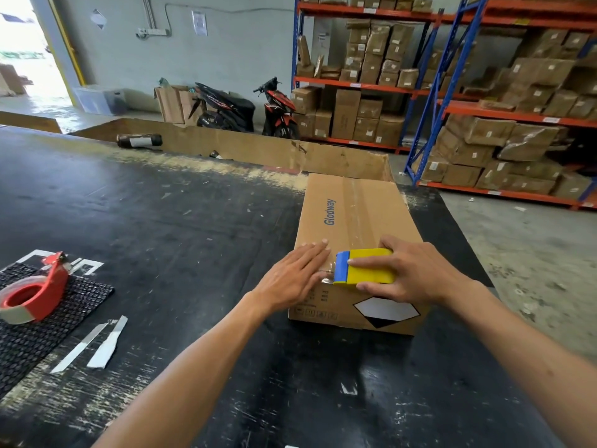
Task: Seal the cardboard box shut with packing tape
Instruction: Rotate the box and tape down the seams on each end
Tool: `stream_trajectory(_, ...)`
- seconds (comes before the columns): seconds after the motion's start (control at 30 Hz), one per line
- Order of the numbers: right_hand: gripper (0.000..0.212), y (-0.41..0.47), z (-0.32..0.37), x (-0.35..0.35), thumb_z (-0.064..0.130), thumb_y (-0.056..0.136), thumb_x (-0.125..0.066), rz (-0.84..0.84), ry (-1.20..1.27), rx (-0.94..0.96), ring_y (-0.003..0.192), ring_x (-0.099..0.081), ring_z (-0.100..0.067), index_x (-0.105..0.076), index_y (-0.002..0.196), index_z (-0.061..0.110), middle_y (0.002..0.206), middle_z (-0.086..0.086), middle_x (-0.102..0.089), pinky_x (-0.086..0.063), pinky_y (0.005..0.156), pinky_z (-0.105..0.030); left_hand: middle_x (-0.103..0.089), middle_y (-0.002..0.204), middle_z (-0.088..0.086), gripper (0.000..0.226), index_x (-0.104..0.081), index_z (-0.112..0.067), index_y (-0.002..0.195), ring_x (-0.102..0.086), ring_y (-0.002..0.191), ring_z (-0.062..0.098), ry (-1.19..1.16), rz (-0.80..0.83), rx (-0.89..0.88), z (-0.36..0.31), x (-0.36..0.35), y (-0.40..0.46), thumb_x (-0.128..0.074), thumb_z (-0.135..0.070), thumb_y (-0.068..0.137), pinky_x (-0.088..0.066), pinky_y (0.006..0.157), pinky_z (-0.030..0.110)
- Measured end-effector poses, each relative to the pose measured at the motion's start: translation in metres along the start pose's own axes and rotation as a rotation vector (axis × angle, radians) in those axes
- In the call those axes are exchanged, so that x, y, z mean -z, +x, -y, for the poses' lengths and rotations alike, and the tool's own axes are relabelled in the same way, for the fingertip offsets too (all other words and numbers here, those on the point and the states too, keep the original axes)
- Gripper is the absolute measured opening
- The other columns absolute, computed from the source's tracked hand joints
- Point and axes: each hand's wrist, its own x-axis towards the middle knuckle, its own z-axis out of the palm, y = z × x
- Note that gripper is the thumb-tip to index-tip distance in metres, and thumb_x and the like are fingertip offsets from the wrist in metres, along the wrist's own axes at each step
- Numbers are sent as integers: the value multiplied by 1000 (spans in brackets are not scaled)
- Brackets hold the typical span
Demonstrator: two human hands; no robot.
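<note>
A long closed cardboard box (350, 215) printed "Glodway" lies on the black table (168, 221), with a strip of clear tape (355, 202) running along its top seam. My right hand (410, 273) grips a yellow and blue tape dispenser (365, 266) at the box's near end. A short piece of clear tape stretches from the dispenser's blue mouth to the box top. My left hand (294, 276) lies flat on the box's near left corner, fingers together, touching that tape end.
A red tape dispenser (35, 291) with a roll rests on a black mesh mat (38, 321) at the left. Two white paper strips (93, 345) lie beside it. A large open carton (258, 150) stands behind the table. Shelves of parcels (484, 108) and two motorbikes (248, 108) are beyond.
</note>
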Motion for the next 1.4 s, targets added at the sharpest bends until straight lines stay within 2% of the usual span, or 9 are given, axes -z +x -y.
stream_trajectory(0.13,55,2,-1,-1,77,84,-48,-12,-14,11,72,-45,-10,-53,134,57,95,6,-46,-19,54,-13,-53,144,15,65,-50,-3,141,-51,133,28,10,-30,15,1,-6,0,-21,-48,106,-31,116,40)
stream_trajectory(0.3,60,1,-1,-2,80,81,-41,-27,-18,15,69,-43,-10,-54,134,56,93,6,-46,-17,53,-13,-53,144,15,66,-50,-4,142,-50,133,28,26,3,28,2,-4,0,-21,-50,105,-26,115,39)
stream_trajectory(0.43,56,-5,-5,-4,77,83,-47,-62,-10,31,65,-43,-9,-57,134,54,91,5,-48,-16,52,-12,-53,144,13,65,-50,-6,141,-51,133,27,69,13,17,3,-1,1,-21,-50,104,-24,115,39)
stream_trajectory(0.73,58,-52,-55,-1,84,86,-34,-56,58,-16,57,-48,-9,-55,132,55,89,4,-48,-43,44,-25,-53,144,14,58,-50,-4,142,-50,134,27,81,-5,9,4,-4,2,-34,-44,102,-25,116,38)
stream_trajectory(0.87,56,-54,-52,-14,79,88,-37,-74,7,7,57,-44,-7,-61,131,49,90,2,-51,-36,43,-21,-48,149,14,60,-40,-5,148,-46,137,27,138,19,-23,1,-1,3,-29,-44,105,-21,118,38)
stream_trajectory(1.03,53,-59,-52,-18,74,86,-47,-138,-7,-1,58,-38,-7,-63,129,48,88,2,-49,-39,42,-24,-60,133,18,70,-37,-5,150,-57,122,33,280,55,-87,-10,7,25,-25,-56,102,-34,114,48)
stream_trajectory(1.17,52,-59,-53,-21,74,85,-47,-139,-12,-20,59,-38,-8,-62,130,50,89,1,-48,-44,43,-28,-32,157,20,72,-31,-7,153,-29,147,33,285,105,-246,-28,-3,58,-17,-56,103,-19,121,50)
stream_trajectory(1.27,53,-57,-53,-24,75,85,-46,-137,-15,-41,59,-41,-10,-62,130,50,90,1,-49,-46,45,-30,-16,164,10,76,-13,-14,157,-15,151,26,255,231,-182,-34,-16,66,5,-57,97,-11,123,44)
stream_trajectory(1.4,54,-56,-51,-27,74,85,-48,-162,-25,-50,59,-41,-11,-64,129,48,91,1,-50,-43,45,-28,-10,165,7,73,-8,-16,158,-11,152,24,284,284,-152,-33,-18,68,-2,-56,97,-9,122,41)
